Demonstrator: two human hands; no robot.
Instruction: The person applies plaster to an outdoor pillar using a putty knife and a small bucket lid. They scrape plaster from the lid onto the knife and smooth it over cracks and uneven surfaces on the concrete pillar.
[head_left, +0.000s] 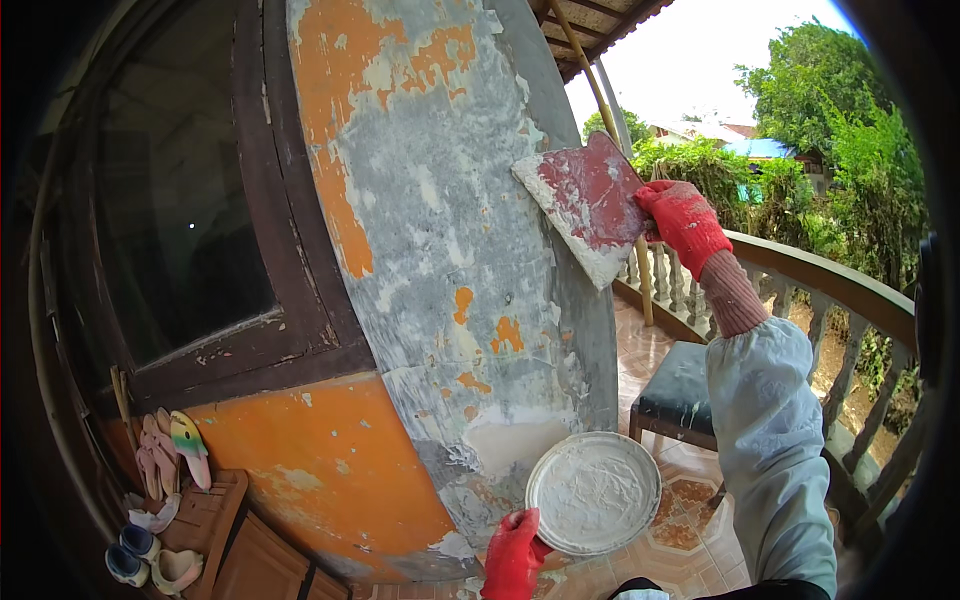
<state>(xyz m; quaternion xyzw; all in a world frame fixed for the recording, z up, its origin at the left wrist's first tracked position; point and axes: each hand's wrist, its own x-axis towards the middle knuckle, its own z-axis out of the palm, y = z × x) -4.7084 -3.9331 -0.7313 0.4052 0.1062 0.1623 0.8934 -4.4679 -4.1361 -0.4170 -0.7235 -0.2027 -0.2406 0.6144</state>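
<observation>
**Scraper (612,185) and Plate (535,490): One per Hand**

The right hand (690,222), in a red glove, pinches the scraper at its right edge; the scraper extends leftward from these fingers, in front of the patchy wall (430,200). Contact with the wall cannot be determined. The fingers of the left hand (514,560), also gloved, grip the plate's lower-left rim. The plate, coated with white paste (600,485), extends up and right from them. A stool (668,392) stands below the right fingers.

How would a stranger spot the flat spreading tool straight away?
Find the tall, patchy grey-and-orange wall. In front of its right edge, the red-gloved right hand holds up the flat tool. It is a squarish dull-red sheet, thick with whitish paste along its lower-left edge, unlike the round, pale dish below.
</observation>
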